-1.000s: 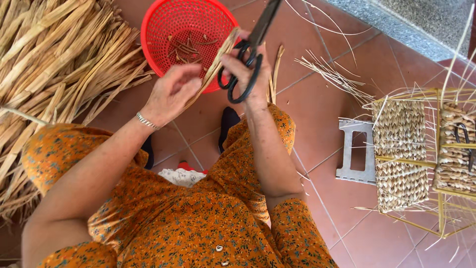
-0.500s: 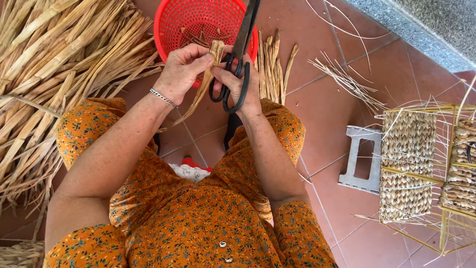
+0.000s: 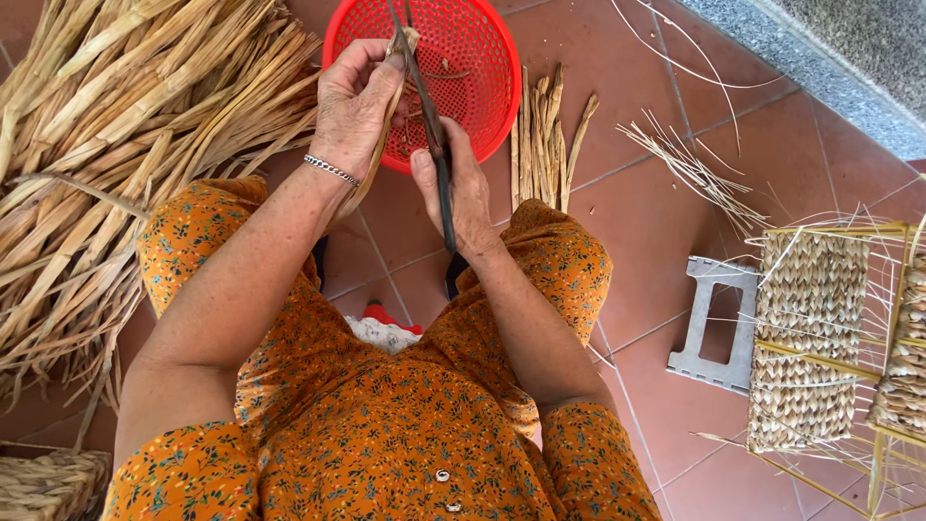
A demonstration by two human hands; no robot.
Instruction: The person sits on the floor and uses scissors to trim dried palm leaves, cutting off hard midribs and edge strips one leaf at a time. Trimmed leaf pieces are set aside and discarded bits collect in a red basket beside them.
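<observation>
My left hand (image 3: 355, 108) grips a dried straw strand (image 3: 378, 135) and holds it up over the rim of a red plastic basket (image 3: 482, 68). My right hand (image 3: 463, 188) is closed around the handles of black scissors (image 3: 431, 125). The blades point away from me, seen edge-on, and meet the strand near its upper end. Short straw cuttings lie inside the basket. Both forearms reach out over my lap in an orange flowered dress.
A large heap of dried straw (image 3: 116, 145) fills the left. A small bundle of cut stalks (image 3: 545, 135) lies right of the basket, loose thin strands (image 3: 694, 164) beyond. A grey step stool (image 3: 714, 328) and a woven panel on a frame (image 3: 820, 338) stand at right.
Both hands have shifted toward the basket. The scissors have turned from flat-on to edge-on, with the blades now at the strand's top end.
</observation>
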